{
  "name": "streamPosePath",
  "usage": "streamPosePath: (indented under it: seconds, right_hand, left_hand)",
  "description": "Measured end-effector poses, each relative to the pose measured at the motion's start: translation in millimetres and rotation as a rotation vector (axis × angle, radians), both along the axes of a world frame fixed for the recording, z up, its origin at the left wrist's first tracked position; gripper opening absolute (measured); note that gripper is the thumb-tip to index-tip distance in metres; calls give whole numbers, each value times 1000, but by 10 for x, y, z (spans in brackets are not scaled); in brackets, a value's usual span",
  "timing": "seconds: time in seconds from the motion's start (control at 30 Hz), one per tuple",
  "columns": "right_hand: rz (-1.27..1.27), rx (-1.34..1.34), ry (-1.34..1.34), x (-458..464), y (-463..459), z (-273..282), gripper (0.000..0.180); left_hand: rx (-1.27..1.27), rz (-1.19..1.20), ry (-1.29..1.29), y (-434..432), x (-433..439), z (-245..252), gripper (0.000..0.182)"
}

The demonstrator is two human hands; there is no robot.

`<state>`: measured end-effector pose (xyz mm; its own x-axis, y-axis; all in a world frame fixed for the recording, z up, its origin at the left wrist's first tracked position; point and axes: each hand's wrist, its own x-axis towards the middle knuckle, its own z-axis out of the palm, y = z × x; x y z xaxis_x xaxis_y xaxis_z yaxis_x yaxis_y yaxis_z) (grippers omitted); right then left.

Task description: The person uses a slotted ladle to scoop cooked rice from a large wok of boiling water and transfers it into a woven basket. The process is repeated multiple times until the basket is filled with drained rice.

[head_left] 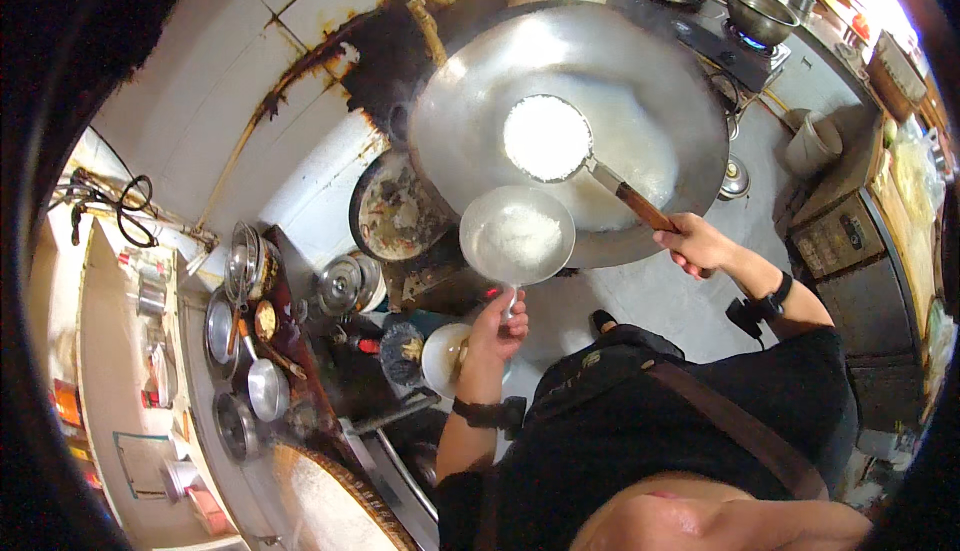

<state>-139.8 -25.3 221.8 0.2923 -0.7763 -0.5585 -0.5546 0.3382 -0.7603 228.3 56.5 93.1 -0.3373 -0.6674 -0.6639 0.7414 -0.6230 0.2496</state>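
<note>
A big metal wok (442,123) with cloudy liquid in it stands before me. My right hand (694,245) grips the wooden handle of a ladle or strainer (637,206), its round head heaped with bright white grains, probably rice, above the liquid. Closed around the short handle of a round metal scoop (474,239) is my left hand (504,324). The scoop holds some white grains and is over the wok's near rim, just below the ladle's head. Whether the two tools touch, I cannot tell. Glare hides detail of the white heap.
A dark, stained pan (397,209) stands left of the wok. Further left are a lidded pot (341,281), a metal ladle (268,389) and a large round container (322,506) with whitish contents. At the upper right, a metal pan (761,14) sits over a lit gas burner (754,44). A bucket (814,142) stands beyond.
</note>
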Motion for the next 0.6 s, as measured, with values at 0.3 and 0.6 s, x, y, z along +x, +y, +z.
streamPosePath:
  seconds: [0.3,0.6]
  right_hand:
    - [329,-477,304,-45,123,-479,27]
    - [-14,-434,653,-1239,-2280,-1765,27]
  left_hand:
    - [20,22,14,-34,-80,79,22]
    - [10,57,-69,115,-76,-101,27]
